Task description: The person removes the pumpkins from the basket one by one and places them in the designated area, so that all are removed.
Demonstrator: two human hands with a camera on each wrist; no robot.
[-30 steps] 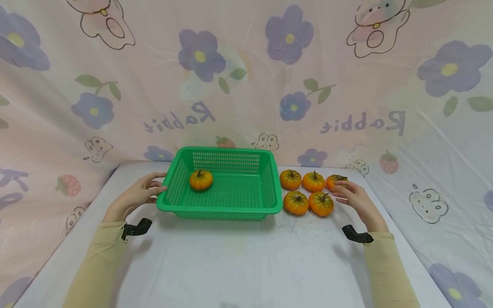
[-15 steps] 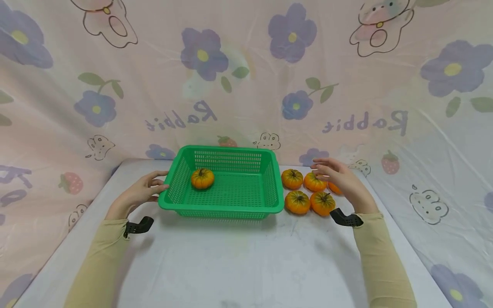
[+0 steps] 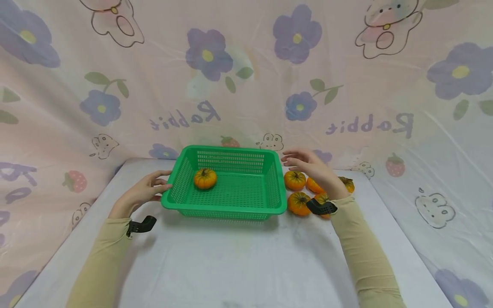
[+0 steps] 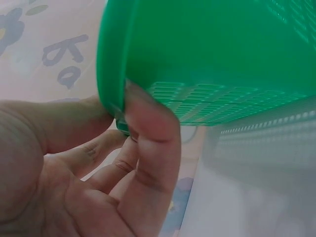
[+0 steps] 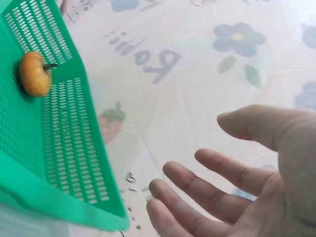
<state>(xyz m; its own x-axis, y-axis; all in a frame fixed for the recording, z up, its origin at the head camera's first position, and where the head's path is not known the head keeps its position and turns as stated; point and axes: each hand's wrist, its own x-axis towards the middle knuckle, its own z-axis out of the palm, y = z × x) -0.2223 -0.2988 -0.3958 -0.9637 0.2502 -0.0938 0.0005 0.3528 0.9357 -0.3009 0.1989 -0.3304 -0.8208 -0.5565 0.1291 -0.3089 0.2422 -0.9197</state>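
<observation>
A green plastic basket (image 3: 231, 210) stands on the table with one small orange pumpkin (image 3: 205, 179) inside, toward its left end. My left hand (image 3: 142, 193) pinches the basket's left rim between thumb and fingers, as the left wrist view shows up close. Past the basket's right end, my right hand (image 3: 316, 172) hovers above the other pumpkins (image 3: 299, 204), its fingertips near the back right corner of the rim. In the right wrist view its fingers (image 5: 212, 197) are spread and relaxed, holding nothing. That hand and wrist partly cover some of the pumpkins.
Several pumpkins sit in two rows just right of the basket, one pumpkin (image 3: 348, 185) at the far right end. A white cloth covers the table (image 3: 231, 261). Behind it hangs a patterned curtain (image 3: 246, 98) close to the basket's back side.
My right hand has moved left, from beside the far right pumpkin to near the basket's right end, empty throughout. The left hand keeps its hold on the rim. The head view has shifted slightly.
</observation>
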